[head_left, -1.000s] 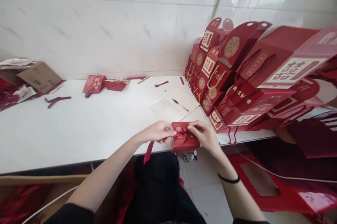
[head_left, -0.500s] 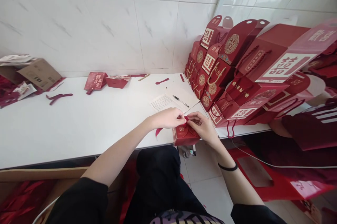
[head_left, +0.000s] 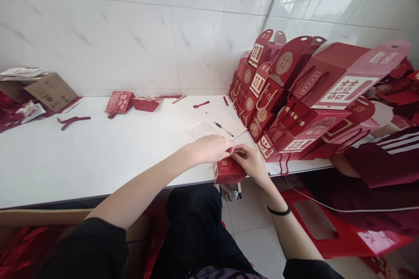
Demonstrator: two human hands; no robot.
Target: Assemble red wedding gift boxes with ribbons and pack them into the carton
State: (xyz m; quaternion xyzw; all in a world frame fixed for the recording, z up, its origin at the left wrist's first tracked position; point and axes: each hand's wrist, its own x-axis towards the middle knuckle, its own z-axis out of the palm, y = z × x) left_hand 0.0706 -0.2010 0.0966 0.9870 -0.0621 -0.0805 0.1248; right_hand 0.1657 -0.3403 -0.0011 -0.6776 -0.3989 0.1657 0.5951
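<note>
A small red gift box (head_left: pixel 230 175) with a gold character on its top sits at the table's front edge, right before me. My left hand (head_left: pixel 218 148) is closed above the box's top, fingertips pinched together. My right hand (head_left: pixel 250 161) meets it there from the right, thumb and fingers bent in a pinch over the box. Half a second ago a red ribbon showed between the fingertips of both hands; now the fingers hide it.
Several red gift boxes (head_left: pixel 283 100) are stacked at the right. A pen (head_left: pixel 224 129) and a handwritten sheet (head_left: pixel 201 130) lie behind my hands. Red ribbon strips (head_left: pixel 74 121), two small red packets (head_left: pixel 119 101) and a cardboard box (head_left: pixel 50 91) are leftward. A co-worker's sleeve (head_left: pixel 382 161) shows at right.
My left hand has turned over and moved slightly right, against my right fingertips. The ribbon tail left of the box has gone from sight. The box stays in place.
</note>
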